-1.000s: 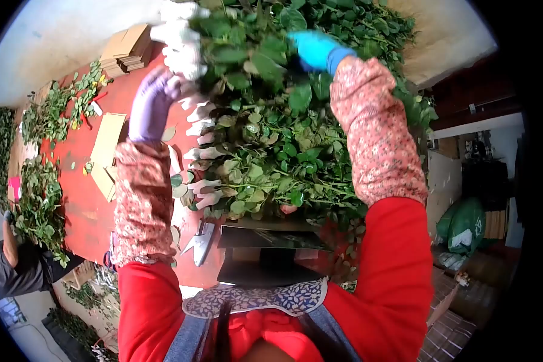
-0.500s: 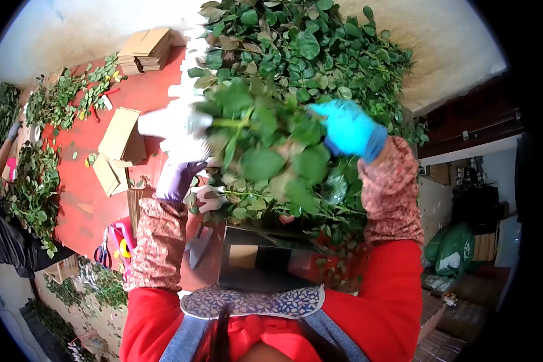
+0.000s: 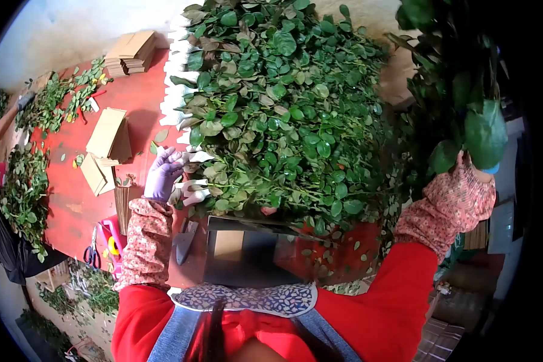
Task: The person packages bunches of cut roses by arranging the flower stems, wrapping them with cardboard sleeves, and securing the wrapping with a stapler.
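My left hand, in a purple glove, is curled beside the white-netted flower heads along the left edge of the leafy pile. Its fingertips are close to one netted head; whether they grip anything is hidden. Far out to the right, my right hand is raised around leafy rose stems. Leaves cover most of its blue glove and all its fingers. Between my hands lies a broad pile of leafy rose stems, heads to the left and foliage to the right.
On the red table are stacked cardboard pieces, folded cards, scissors, a pink holder and a grey blade-like tool. A dark box sits in front of me. Another person's arm reaches in at far left.
My right hand has swung out to the right with the leafy rose stems, away from above the pile. My left hand has turned and moved slightly left and up. The view has shifted slightly.
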Motion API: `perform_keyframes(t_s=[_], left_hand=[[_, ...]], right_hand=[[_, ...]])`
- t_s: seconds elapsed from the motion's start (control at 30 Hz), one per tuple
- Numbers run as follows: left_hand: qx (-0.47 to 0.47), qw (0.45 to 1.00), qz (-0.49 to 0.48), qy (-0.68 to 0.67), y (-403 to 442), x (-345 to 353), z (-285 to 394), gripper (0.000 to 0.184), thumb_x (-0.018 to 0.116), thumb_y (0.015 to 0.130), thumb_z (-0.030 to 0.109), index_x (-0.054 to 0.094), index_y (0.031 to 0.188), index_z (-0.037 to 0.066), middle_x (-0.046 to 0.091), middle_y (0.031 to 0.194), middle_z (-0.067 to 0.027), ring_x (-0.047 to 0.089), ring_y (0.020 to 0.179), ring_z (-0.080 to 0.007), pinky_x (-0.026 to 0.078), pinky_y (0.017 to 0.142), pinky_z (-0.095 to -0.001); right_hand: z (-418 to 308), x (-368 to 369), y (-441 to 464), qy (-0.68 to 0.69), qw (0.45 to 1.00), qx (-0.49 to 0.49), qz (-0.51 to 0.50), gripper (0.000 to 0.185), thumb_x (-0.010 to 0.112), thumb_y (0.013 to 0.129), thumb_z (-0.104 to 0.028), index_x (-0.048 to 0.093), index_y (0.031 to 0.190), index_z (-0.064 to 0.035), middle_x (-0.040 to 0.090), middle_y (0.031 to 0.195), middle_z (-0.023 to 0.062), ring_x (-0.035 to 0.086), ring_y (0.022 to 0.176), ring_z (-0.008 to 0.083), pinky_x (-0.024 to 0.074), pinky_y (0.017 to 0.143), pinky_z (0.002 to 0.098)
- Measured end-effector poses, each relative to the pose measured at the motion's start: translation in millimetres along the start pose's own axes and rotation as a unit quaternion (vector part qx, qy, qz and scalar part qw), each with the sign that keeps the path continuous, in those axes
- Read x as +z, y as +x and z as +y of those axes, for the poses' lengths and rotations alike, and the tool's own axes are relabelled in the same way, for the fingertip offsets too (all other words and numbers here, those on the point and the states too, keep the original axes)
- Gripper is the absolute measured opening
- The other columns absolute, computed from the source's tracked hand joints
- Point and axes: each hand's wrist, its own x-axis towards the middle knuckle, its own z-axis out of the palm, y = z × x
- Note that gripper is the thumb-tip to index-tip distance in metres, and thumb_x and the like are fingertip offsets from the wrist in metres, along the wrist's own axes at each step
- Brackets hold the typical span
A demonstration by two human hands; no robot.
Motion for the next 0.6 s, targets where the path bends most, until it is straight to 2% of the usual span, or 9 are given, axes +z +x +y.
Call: perform_keyframes(t_s=[0.07,0.1,0.2,0.33,0.37,0.43,0.5,0.57,0.6], left_hand=[[-0.016,1.0,0.004,-0.017,-6.9,5.8,-4.0,0.05,0.045,0.084,-0.005,0.042,0.133,0.002,0.06,0.117,-0.0096,0.063,0.096,-0.0181,0.052,0.083,-0.0291],[-0.018,0.999,-0.015,0.024,-6.3,5.0,-8.3,0.051,0.046,0.084,-0.004,0.041,0.133,0.003,0.059,0.118,-0.0094,0.062,0.096,-0.0177,0.052,0.081,-0.0286],[-0.015,0.999,-0.035,0.019,-10.8,9.6,-11.7,0.051,0.049,0.084,0.001,0.041,0.134,0.003,0.059,0.117,-0.0093,0.062,0.093,-0.018,0.052,0.081,-0.0306],[0.01,1.0,-0.027,0.012,-21.4,13.1,0.2,0.052,0.048,0.086,0.003,0.04,0.137,0.003,0.058,0.116,-0.0095,0.06,0.09,-0.0183,0.051,0.082,-0.0333],[0.025,0.999,-0.033,0.003,-23.4,9.0,3.1,0.054,0.049,0.085,0.002,0.039,0.138,0.003,0.058,0.113,-0.0085,0.06,0.09,-0.0174,0.051,0.082,-0.0319],[0.05,0.995,0.001,0.083,-34.1,-0.2,11.8,0.053,0.052,0.085,0.002,0.041,0.137,0.003,0.058,0.111,-0.0072,0.059,0.09,-0.0154,0.05,0.081,-0.03],[0.086,0.991,0.026,0.096,-39.2,-18.2,11.1,0.048,0.055,0.085,0.003,0.047,0.132,0.002,0.058,0.112,-0.0064,0.059,0.092,-0.0135,0.049,0.083,-0.028],[0.1,0.989,0.037,0.1,-51.2,-11.7,20.3,0.047,0.057,0.084,0.003,0.049,0.131,0.002,0.058,0.113,-0.0061,0.058,0.093,-0.0131,0.049,0.084,-0.0278],[0.119,0.985,0.037,0.122,-50.7,-8.6,21.8,0.044,0.056,0.087,0.001,0.05,0.13,0.002,0.058,0.115,-0.006,0.057,0.095,-0.0119,0.048,0.085,-0.0271]], right_hand=[[1.1,4.1,15.3,-0.007,1.0,0.0,0.002,0.058,0.069,0.077,-0.034,0.057,0.125,-0.0043,0.067,0.099,0.0172,0.064,0.087,0.0295,0.0507,0.081,0.0391],[1.3,8.2,27.4,-0.012,1.0,-0.001,0.002,0.058,0.07,0.078,-0.036,0.057,0.125,-0.0044,0.067,0.1,0.017,0.064,0.088,0.029,0.0507,0.081,0.0388],[4.3,32.2,80.8,-0.026,1.0,0.003,-0.005,0.059,0.071,0.079,-0.042,0.058,0.123,-0.0044,0.068,0.102,0.0166,0.065,0.089,0.0275,0.0506,0.082,0.0382],[9.7,71.5,131.7,-0.018,0.997,0.072,-0.004,0.062,0.072,0.08,-0.049,0.06,0.121,-0.0045,0.068,0.105,0.016,0.066,0.091,0.0256,0.0505,0.083,0.0372],[6.4,79.5,130.1,0.009,0.995,0.097,0.019,0.057,0.071,0.081,-0.046,0.062,0.118,-0.0043,0.068,0.109,0.0136,0.065,0.095,0.025,0.0499,0.087,0.0359],[-1.7,92.0,118.5,0.036,0.986,0.097,0.127,0.056,0.067,0.083,-0.048,0.06,0.124,-0.0106,0.066,0.115,0.0146,0.064,0.104,0.0297,0.049,0.091,0.0385],[-5.8,104.8,113.0,0.101,0.984,0.078,0.121,0.045,0.064,0.086,-0.039,0.062,0.12,-0.0102,0.066,0.115,0.0136,0.064,0.103,0.029,0.0492,0.091,0.0375],[-15.7,135.8,100.8,0.139,0.985,-0.003,0.103,0.043,0.063,0.086,-0.038,0.063,0.117,-0.0078,0.067,0.112,0.0148,0.065,0.102,0.0298,0.0497,0.091,0.0373],[-34.8,139.5,87.4,0.122,0.991,-0.002,0.053,0.044,0.062,0.086,-0.037,0.062,0.119,-0.0079,0.067,0.112,0.0152,0.065,0.102,0.0298,0.0503,0.09,0.037]])
